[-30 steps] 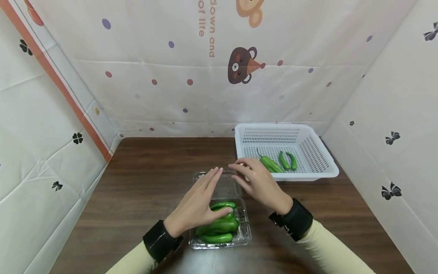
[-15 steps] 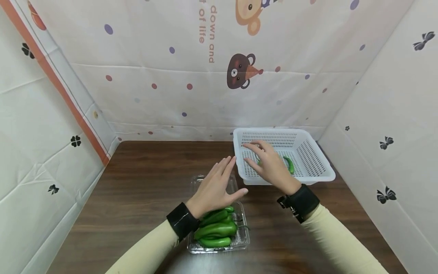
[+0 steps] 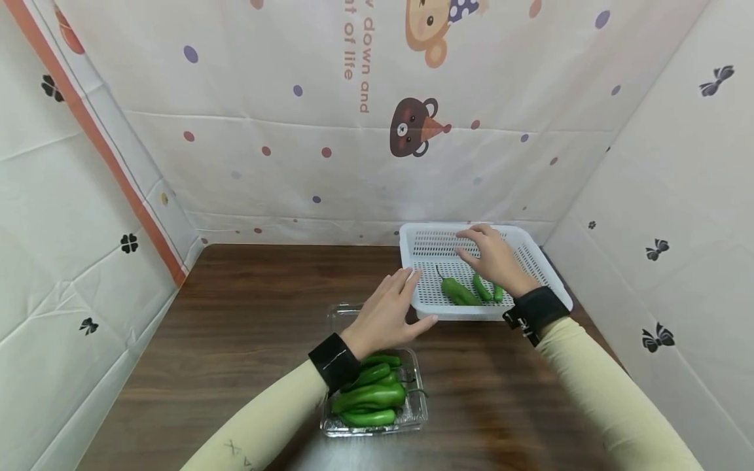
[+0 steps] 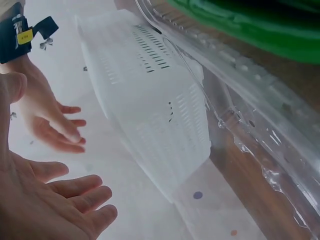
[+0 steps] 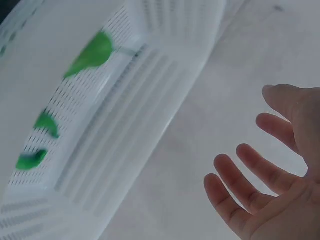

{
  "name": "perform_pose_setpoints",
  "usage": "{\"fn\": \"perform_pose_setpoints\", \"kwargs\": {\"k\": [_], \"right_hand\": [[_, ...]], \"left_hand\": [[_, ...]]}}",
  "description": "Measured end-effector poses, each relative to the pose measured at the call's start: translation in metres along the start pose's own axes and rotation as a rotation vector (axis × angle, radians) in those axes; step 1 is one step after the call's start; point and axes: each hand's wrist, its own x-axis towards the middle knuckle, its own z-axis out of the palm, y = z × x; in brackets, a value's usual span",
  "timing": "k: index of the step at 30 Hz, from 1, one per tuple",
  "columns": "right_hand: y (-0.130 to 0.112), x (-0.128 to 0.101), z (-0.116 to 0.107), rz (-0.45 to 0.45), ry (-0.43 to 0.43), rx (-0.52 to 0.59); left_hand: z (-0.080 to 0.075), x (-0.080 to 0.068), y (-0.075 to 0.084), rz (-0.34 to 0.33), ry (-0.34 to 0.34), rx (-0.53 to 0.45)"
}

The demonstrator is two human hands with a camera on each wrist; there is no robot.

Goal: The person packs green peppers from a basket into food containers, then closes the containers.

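**Both hands open at the white basket, nothing held**

Counts: 1 white basket [image 3: 530, 255] at far right of the table [image 3: 247, 327], w/ 3 green peppers [image 3: 461, 293] lying on its perforated floor – one bigger w/ a stem, 2 smaller just beside it. 1 clear plastic clamshell [image 3: 412, 418] near the front, lid folded back flat behind it, approx. 4–5 green peppers piled inside [image 3: 370, 397]; exact no. hard to tell since they overlap.

Right hand [image 3: 496, 258]: over the basket interior, fingers spread & nearly straight, tips toward the far wall of the basket. Holds nothing. Wrist view confirms splayed fingers, palm empty.

Left hand [image 3: 390, 314]: fingers straight, loosely together, tips at the basket's near-left corner rim; contact vs. just short can't be told. Palm empty, sits above the clamshell lid. Black wrist cuffs on both arms.
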Motion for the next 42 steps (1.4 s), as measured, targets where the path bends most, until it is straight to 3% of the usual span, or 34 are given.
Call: {"fn": "perform_pose_setpoints", "kwargs": {"k": [9,13,22,35,42], "right_hand": [[0.03,0.01,0.003,0.156,-0.252,-0.032],[0.039,0.014,0.005,0.213,-0.356,-0.04],[0.052,0.016,0.011,0.209,-0.571,-0.106],[0.061,0.021,0.019,0.299,-0.745,-0.161],[0.062,0.024,0.024,0.357,-0.868,-0.208]], "left_hand": [[0.007,0.01,-0.002,-0.025,-0.025,0.012],[0.009,0.014,-0.003,-0.047,-0.068,0.007],[0.01,0.019,-0.002,-0.08,-0.139,0.001],[0.011,0.022,-0.002,-0.088,-0.169,0.066],[0.016,0.024,-0.004,-0.086,-0.149,0.108]]}}
